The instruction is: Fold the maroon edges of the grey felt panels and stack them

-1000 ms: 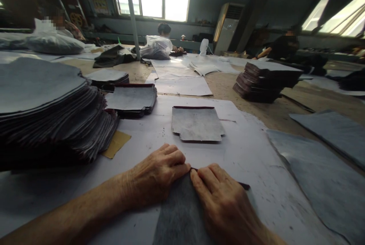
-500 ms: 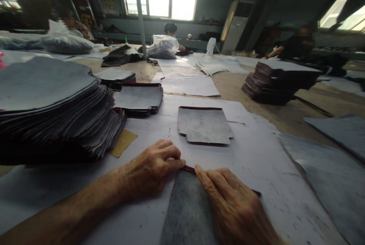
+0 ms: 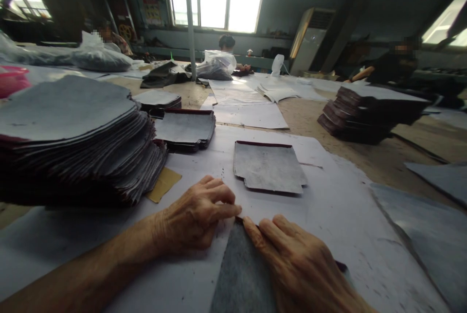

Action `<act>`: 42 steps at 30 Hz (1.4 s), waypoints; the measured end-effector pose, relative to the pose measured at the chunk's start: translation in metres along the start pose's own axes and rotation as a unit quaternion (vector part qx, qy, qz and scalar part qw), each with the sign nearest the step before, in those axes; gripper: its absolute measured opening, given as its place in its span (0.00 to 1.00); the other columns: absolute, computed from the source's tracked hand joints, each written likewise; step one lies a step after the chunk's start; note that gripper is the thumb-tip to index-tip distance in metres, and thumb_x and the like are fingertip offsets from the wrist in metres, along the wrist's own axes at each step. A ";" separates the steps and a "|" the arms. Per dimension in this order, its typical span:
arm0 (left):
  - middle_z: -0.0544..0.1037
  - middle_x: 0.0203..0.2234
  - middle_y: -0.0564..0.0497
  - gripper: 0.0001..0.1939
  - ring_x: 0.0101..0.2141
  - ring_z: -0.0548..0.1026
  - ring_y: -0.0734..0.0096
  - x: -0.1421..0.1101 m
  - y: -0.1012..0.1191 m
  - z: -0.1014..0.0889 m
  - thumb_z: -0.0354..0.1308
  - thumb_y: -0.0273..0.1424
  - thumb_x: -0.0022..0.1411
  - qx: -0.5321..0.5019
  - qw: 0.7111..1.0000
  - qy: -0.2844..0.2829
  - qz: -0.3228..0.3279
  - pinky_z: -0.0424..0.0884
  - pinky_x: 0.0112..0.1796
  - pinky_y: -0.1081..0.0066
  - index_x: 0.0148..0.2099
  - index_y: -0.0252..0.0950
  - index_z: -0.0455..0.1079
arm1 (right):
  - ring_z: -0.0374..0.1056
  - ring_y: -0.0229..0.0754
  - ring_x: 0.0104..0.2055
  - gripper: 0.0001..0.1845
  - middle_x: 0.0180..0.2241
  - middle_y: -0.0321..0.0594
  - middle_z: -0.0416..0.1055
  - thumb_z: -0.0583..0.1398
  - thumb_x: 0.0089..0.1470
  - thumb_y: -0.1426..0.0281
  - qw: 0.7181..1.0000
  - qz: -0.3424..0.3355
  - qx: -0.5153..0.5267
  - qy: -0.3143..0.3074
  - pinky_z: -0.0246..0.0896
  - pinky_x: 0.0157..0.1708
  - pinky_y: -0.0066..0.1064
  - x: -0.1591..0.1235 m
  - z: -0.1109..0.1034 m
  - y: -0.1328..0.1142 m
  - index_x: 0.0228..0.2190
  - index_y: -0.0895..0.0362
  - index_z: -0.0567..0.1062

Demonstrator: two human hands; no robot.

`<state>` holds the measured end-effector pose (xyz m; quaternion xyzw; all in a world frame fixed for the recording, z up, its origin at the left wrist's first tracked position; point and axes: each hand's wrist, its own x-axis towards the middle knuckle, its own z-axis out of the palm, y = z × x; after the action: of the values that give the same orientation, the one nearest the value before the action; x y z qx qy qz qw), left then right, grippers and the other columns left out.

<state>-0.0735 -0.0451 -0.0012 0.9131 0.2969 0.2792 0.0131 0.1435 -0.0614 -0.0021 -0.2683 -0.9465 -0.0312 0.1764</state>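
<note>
A grey-backed sheet piece (image 3: pixel 242 274) with a narrow dark edge strip lies in front of me on white paper. My left hand (image 3: pixel 200 211) is closed, its fingers curled and its index fingertip at the piece's far left corner; the thumb is mostly hidden. Lying over the right part of the piece is my right hand (image 3: pixel 292 250), fingers stretched out and pressing along the far edge. A dark red end of the strip (image 3: pixel 341 266) shows beyond that hand. Just past both hands rests another grey piece (image 3: pixel 270 167) with notched corners and a dark red folded edge.
On the left stands a tall stack of grey sheets (image 3: pixel 73 109), beside a yellowish scrap (image 3: pixel 164 184) and a lower stack (image 3: pixel 186 128). A dark brown stack (image 3: pixel 368 113) is at the right. Loose grey sheets (image 3: pixel 419 225) lie nearer. Several people sit across the table.
My right hand's fingertips have slid left along the far edge, close to my left fingertip, covering most of the dark red strip. The whole view has shifted slightly.
</note>
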 end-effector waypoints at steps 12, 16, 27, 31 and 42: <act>0.71 0.23 0.53 0.11 0.26 0.67 0.74 0.002 0.004 -0.012 0.49 0.21 0.49 -0.060 0.995 -0.061 -0.056 0.60 0.33 0.67 0.29 0.37 0.71 | 0.61 0.41 0.32 0.27 0.32 0.45 0.65 0.49 0.45 0.80 0.998 0.031 0.046 -0.036 0.59 0.25 0.27 0.001 -0.006 0.003 0.49 0.60 0.66; 0.71 0.23 0.53 0.10 0.26 0.67 0.74 0.002 0.002 -0.009 0.49 0.21 0.49 -0.050 0.995 -0.064 -0.054 0.60 0.33 0.68 0.28 0.36 0.70 | 0.59 0.38 0.28 0.29 0.30 0.42 0.63 0.49 0.43 0.82 0.996 0.048 0.053 -0.054 0.56 0.23 0.26 0.002 -0.005 0.002 0.48 0.55 0.67; 0.72 0.26 0.53 0.08 0.30 0.68 0.73 0.003 0.006 -0.013 0.51 0.22 0.51 -0.092 0.988 -0.045 -0.119 0.61 0.38 0.66 0.29 0.35 0.71 | 0.63 0.37 0.36 0.19 0.35 0.41 0.65 0.48 0.52 0.79 0.971 0.134 0.172 0.099 0.63 0.35 0.29 -0.008 -0.008 0.010 0.43 0.57 0.70; 0.72 0.29 0.50 0.08 0.29 0.69 0.73 0.006 0.006 -0.010 0.51 0.26 0.55 -0.142 0.977 0.017 -0.155 0.65 0.34 0.69 0.33 0.33 0.72 | 0.63 0.43 0.34 0.06 0.31 0.41 0.67 0.54 0.51 0.74 0.979 0.160 0.092 0.088 0.62 0.33 0.36 -0.008 -0.007 0.010 0.31 0.58 0.71; 0.74 0.28 0.51 0.12 0.30 0.70 0.73 0.018 0.021 0.015 0.49 0.29 0.62 -0.102 0.991 -0.011 -0.089 0.64 0.35 0.68 0.33 0.36 0.73 | 0.62 0.37 0.27 0.06 0.25 0.36 0.65 0.53 0.49 0.79 0.972 0.157 0.130 0.120 0.58 0.26 0.28 -0.010 -0.001 0.006 0.29 0.58 0.65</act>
<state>-0.0426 -0.0508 -0.0009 0.8801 0.3468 0.2956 0.1337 0.1549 -0.0611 -0.0050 -0.3824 -0.8604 0.0884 0.3250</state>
